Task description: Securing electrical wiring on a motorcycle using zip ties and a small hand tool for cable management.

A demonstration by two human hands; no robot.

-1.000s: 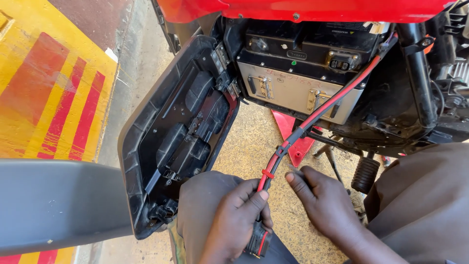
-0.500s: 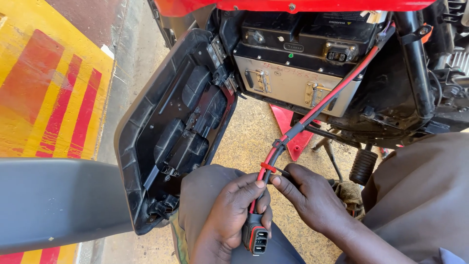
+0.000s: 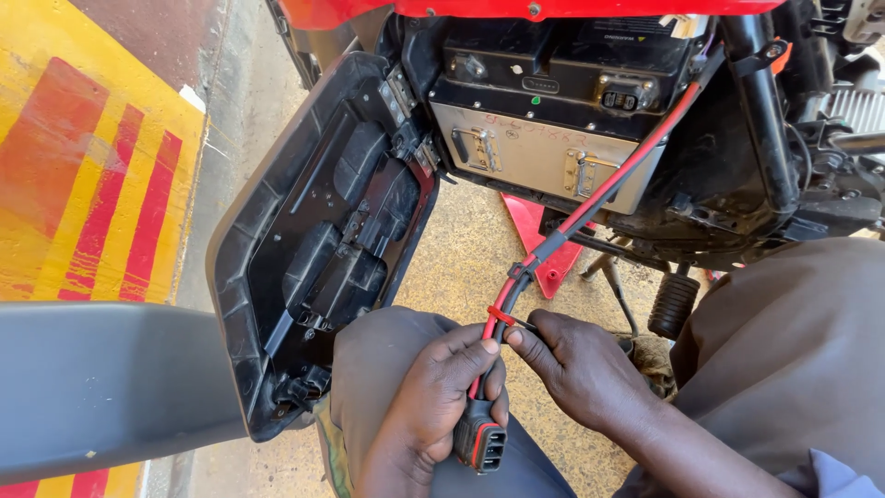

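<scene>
Red-and-black cable slants down-left into both hands: left hand wrapped beneath near black plug, right hand pinching red tie.

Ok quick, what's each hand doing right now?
Left hand: closed around the cable just above its plug.
Right hand: fingertips pinching the red tie on the cable.

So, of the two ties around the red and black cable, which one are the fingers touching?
The lower red tie, pinched between the left hand and right hand. The black tie sits higher on the cable, untouched.
</scene>
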